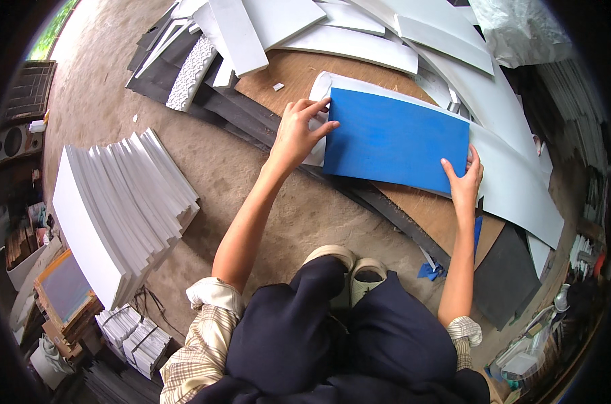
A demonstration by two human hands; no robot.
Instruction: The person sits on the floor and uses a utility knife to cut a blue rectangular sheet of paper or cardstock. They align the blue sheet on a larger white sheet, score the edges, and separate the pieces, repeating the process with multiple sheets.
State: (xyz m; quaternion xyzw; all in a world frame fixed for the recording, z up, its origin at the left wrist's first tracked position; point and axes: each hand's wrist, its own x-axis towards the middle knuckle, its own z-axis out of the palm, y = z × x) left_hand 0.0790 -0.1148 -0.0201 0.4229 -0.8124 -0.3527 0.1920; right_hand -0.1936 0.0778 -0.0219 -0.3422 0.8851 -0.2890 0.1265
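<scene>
Blue board being squared on white sheet, left hand and right hand gripping its ends; next, steady pressing down.

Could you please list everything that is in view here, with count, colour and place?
blue sheet: one, blue, lying on a white sheet atop the board, held at both ends
white sheet: one, white, under the blue sheet, reaching right
wooden board: one, brown, under both sheets
white strips: many, white, piled at the top
stacked white panels: one fanned stack, white, on the ground at left
dark sheets: several, black-grey, left of the board
bundled white packs: a few, white, lower left
blue scraps: a few, blue, by the board's lower edge
shoes: two, pale, bottom centre
left hand: on the blue sheet's left edge
right hand: on its lower right corner
</scene>
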